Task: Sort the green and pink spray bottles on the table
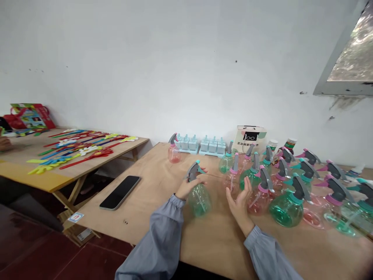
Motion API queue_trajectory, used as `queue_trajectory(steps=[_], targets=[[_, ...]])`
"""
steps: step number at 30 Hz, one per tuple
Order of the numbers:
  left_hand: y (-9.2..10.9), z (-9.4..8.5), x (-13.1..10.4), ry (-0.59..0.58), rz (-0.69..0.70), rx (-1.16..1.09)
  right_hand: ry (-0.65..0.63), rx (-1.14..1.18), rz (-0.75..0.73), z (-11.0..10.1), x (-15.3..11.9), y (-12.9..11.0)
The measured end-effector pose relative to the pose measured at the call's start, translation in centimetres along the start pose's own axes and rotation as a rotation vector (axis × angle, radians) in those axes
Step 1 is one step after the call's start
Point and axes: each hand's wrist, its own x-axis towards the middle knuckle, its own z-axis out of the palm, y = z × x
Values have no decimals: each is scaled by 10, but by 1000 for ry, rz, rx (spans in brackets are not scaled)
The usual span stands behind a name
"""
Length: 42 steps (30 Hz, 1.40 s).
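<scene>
My left hand (188, 188) is wrapped round the neck of a green spray bottle (200, 204) with a grey and teal trigger head. The bottle is upright at the middle of the table, its neck partly hidden by my fingers. To the right, my right hand (239, 200) holds nothing, its fingers raised and apart. It is nearest to a pink spray bottle (258, 199) and another pink one (231, 181) just behind it. Several more pink and green bottles crowd the right side, among them a green spray bottle (287, 208). A lone pink spray bottle (174, 153) stands at the back.
A phone (120, 192) lies on the table (157, 210) at left. Light blue popsicle molds (192, 144) and a printed paper bag (249, 139) stand by the wall. A second table (62, 180) holds colorful hand-shaped sticks (93, 154); another person's hand (4, 144) shows at far left.
</scene>
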Motion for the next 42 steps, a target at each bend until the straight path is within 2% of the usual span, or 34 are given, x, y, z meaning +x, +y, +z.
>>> queue_trajectory(steps=[2, 5, 11, 16, 21, 23, 26, 30, 35, 40, 42], targets=[[1, -1, 1, -12, -3, -106, -15, -64, -31, 8, 4, 3], [-5, 1, 3, 47, 32, -182, -74, -133, -67, 14, 3, 2], [-11, 8, 3, 176, 77, -13, -68, -135, -40, 17, -2, 3], [0, 13, -1, 76, 55, -9, -111, -59, 9, 21, -8, 6], [6, 14, 0, 122, 58, -20, -211, 40, 66, 24, -15, 8], [9, 14, 0, 92, 44, -11, -234, 65, 85, 24, -17, 10], [11, 14, 1, 50, 14, -5, -232, 80, 108, 25, -18, 11], [10, 12, 1, 82, 34, -4, -213, 90, 148, 27, -18, 13], [9, 9, 0, -8, 32, 0, -202, 106, 155, 30, -20, 19], [9, 9, -1, 104, 102, -5, -199, 118, 182, 34, -22, 26], [10, 8, -1, 71, 120, 1, -195, 118, 183, 35, -23, 28]])
